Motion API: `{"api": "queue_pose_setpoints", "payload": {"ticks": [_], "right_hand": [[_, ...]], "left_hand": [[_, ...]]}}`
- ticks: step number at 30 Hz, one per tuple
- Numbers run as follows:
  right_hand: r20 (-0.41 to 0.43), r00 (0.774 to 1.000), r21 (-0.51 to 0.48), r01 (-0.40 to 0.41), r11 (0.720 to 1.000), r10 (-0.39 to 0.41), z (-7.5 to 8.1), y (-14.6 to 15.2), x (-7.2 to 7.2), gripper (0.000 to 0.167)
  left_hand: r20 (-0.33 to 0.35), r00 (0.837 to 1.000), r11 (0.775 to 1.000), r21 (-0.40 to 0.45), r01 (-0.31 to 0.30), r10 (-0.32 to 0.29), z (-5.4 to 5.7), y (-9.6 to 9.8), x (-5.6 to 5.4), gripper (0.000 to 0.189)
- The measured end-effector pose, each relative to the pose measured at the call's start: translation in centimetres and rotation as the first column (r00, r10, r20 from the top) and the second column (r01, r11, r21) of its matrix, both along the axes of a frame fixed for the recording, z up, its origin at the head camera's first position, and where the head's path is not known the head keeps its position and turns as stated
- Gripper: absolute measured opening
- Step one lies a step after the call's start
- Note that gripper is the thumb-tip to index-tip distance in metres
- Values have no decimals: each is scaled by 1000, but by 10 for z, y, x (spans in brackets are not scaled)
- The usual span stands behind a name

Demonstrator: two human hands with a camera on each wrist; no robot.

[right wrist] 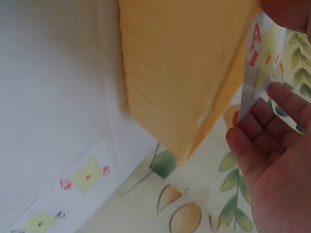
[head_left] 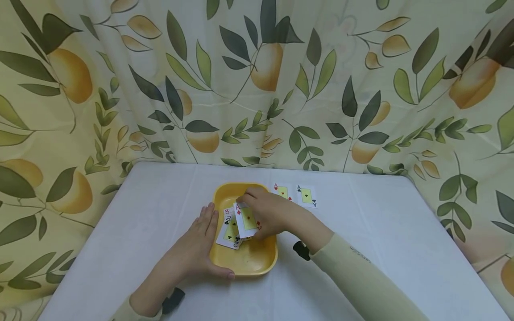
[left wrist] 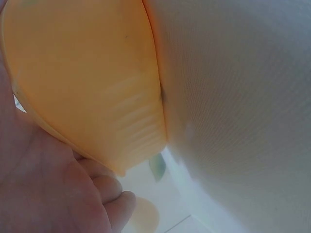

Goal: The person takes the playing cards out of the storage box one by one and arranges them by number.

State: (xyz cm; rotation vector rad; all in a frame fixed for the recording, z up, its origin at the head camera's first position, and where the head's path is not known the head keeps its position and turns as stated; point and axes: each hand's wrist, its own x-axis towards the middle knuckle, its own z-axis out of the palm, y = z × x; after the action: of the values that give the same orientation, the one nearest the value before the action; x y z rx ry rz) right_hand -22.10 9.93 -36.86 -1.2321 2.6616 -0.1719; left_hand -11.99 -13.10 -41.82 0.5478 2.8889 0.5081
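A yellow plastic tray (head_left: pixel 257 263) stands on the white-covered table with a few playing cards inside, among them a two of clubs (head_left: pixel 229 229). Over the tray my right hand (head_left: pixel 267 211) pinches an ace of diamonds card (head_left: pixel 246 220) between thumb and fingertips. The right wrist view shows this card (right wrist: pixel 260 63) held by its edges, tilted up. My left hand (head_left: pixel 201 249) rests against the tray's left side, its fingers fairly straight along the rim and its thumb at the near corner. In the left wrist view the palm lies close to the tray's outer wall (left wrist: pixel 87 73).
Right of the tray's far end, an ace of hearts card (head_left: pixel 283 191) and an ace of clubs card (head_left: pixel 307 196) lie face up side by side. A curtain (head_left: pixel 249 111) with a fruit and leaf print hangs behind the table (head_left: pixel 361 214).
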Motion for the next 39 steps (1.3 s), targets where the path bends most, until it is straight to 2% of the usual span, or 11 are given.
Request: {"api": "queue_pose_setpoints", "payload": {"ticks": [5,13,24,30,39], "right_hand": [[-21,997,-53,70,996,-71,12,17,-6,87],[-23,993,-75,117,990,-119,20,45,-14,86],[-26,976,-92,211,973,-214,17,90,-24,87],[-40,965,-73,256,964,-259,10,110,-35,87],[-40,936,-19,350,937,-350,1,137,-47,86]], "left_hand": [[-2,1000,1000,4,-11,11,1,0,0,154],[5,999,999,2,-32,32,0,1,1,156],[-9,1000,1000,-3,-23,23,0,2,1,155],[-13,1000,1000,10,-17,18,0,2,2,155],[-6,1000,1000,12,-16,16,2,2,3,155]]}}
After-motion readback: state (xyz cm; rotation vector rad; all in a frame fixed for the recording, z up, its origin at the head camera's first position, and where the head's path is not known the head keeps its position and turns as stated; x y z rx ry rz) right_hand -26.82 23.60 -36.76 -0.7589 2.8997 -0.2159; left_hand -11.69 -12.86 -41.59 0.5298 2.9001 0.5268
